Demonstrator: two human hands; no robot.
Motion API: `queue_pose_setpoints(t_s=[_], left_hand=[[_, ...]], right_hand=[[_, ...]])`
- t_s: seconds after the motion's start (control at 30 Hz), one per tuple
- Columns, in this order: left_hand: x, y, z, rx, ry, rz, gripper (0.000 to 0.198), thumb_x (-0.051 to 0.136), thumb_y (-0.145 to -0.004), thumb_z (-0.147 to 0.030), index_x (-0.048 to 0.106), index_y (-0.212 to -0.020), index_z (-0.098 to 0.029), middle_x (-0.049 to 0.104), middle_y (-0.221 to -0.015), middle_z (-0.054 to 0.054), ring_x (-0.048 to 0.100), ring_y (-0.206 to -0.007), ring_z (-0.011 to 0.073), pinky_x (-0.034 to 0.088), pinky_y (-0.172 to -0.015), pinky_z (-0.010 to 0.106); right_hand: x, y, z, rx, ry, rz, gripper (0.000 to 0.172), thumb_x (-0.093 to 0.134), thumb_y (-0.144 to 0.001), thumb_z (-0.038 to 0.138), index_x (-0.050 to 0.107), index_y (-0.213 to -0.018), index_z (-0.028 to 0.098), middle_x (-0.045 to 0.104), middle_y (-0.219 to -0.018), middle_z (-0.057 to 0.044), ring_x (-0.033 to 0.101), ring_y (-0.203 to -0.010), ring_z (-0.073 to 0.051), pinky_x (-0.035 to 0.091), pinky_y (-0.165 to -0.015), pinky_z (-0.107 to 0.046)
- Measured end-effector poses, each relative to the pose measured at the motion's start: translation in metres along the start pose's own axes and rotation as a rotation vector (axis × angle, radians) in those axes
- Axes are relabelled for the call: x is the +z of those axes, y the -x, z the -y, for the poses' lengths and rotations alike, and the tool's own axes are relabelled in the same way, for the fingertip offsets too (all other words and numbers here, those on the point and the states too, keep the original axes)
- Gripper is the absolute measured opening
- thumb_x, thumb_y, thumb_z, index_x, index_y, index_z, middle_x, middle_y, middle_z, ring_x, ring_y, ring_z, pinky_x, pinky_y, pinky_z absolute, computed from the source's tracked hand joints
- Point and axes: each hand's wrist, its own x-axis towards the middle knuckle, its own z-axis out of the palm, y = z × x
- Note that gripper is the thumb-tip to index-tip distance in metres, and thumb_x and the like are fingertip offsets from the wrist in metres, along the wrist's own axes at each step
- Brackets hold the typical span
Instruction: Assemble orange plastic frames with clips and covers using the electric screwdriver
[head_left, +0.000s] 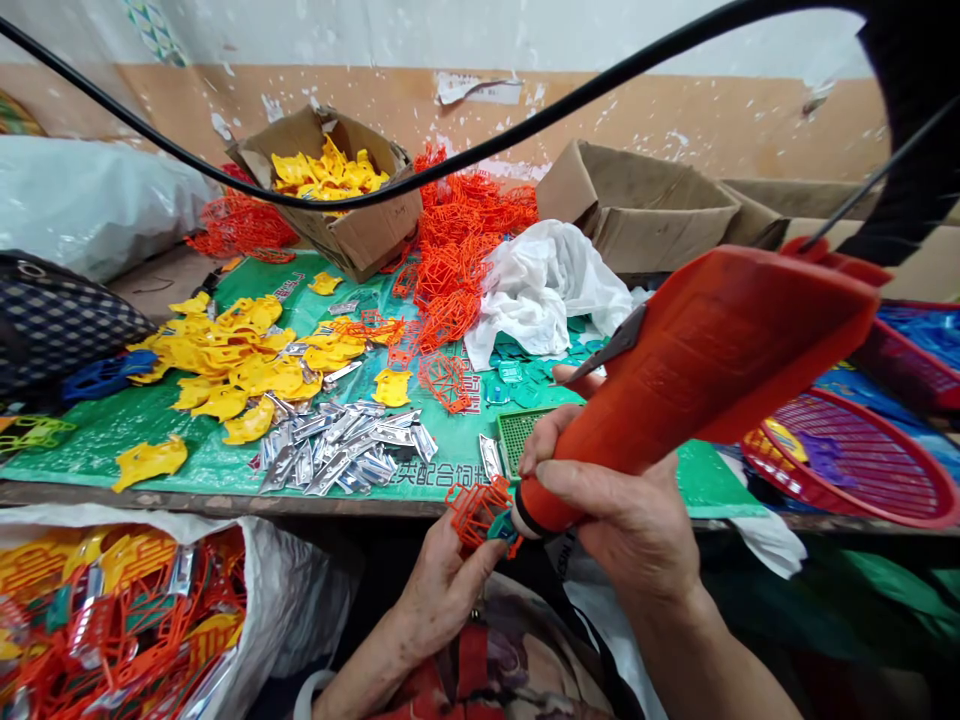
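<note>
The right hand (622, 510) is wrapped tight around the handle of a big orange tool (712, 350), fingers closed fully round the narrow end, with the tool's wide body slanting up and to the right and its tip pointing down to the left. The left hand (442, 590) comes up from below and pinches a small orange cage (476, 510) between thumb and fingers, closed on it. The cage sits right at the tip of the tool, touching it, just in front of the table edge and above the person's lap; a bit of teal shows at the spot where they meet.

On the table lies a green sheet (97, 430). A spread of yellow pieces (232, 360) covers its left half, and a heap of shiny metal strips (345, 445) lies just beside them, nearer the edge. A small green grid (514, 435) lies close to the right hand. Further back is a pile of orange cages (457, 240), with a white cloth (540, 285) touching it on the right. A cardboard box (352, 235) holding more yellow pieces stands tilted at the back left, and another box (637, 215) stands at the back right. A red basket (862, 515) sits to the right under the tool. A white bag (292, 590) at lower left holds mixed orange, yellow and silver parts. A black cable (375, 195) sags across the top of the view
</note>
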Motion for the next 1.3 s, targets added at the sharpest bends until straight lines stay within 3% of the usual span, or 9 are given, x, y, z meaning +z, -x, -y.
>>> queue_pose_setpoints(t_s=[0.4, 0.77, 1.03, 1.3], left_hand=[[0.002, 0.001, 0.001, -0.024, 0.025, -0.006, 0.029, 0.054, -0.092, -0.028, 0.066, -0.118, -0.02, 0.073, -0.11, 0.006, 0.065, -0.097, 0.0224, 0.049, -0.09, 0.032], [0.008, -0.003, -0.006, -0.103, 0.144, -0.055, 0.023, 0.056, -0.082, -0.02, 0.071, -0.1, -0.018, 0.072, -0.087, 0.001, 0.064, -0.08, 0.019, 0.051, -0.078, 0.028], [0.011, -0.008, -0.013, -0.171, 0.37, -0.068, 0.027, 0.061, -0.079, -0.021, 0.068, -0.105, -0.018, 0.075, -0.1, 0.004, 0.067, -0.092, 0.021, 0.052, -0.085, 0.03], [0.011, -0.006, -0.009, -0.232, 0.417, -0.098, 0.027, 0.065, -0.078, -0.02, 0.07, -0.105, -0.019, 0.076, -0.101, 0.003, 0.068, -0.094, 0.0203, 0.051, -0.087, 0.027]], right_hand=[[-0.001, 0.001, 0.0, -0.007, -0.002, -0.015, 0.016, 0.079, -0.06, 0.027, 0.066, -0.065, 0.019, 0.06, -0.067, 0.002, 0.056, -0.063, -0.016, 0.046, -0.06, -0.031], [-0.001, 0.004, -0.001, -0.009, -0.038, 0.018, 0.016, 0.079, -0.062, 0.026, 0.065, -0.064, 0.02, 0.058, -0.066, 0.003, 0.056, -0.065, -0.015, 0.047, -0.064, -0.031], [0.0, 0.007, 0.001, 0.01, -0.118, 0.024, 0.018, 0.081, -0.061, 0.021, 0.065, -0.07, 0.022, 0.059, -0.068, 0.004, 0.057, -0.068, -0.015, 0.049, -0.069, -0.031], [-0.001, 0.008, -0.001, -0.002, -0.133, 0.038, 0.019, 0.084, -0.062, 0.025, 0.067, -0.071, 0.023, 0.06, -0.068, 0.004, 0.057, -0.069, -0.015, 0.05, -0.073, -0.032]])
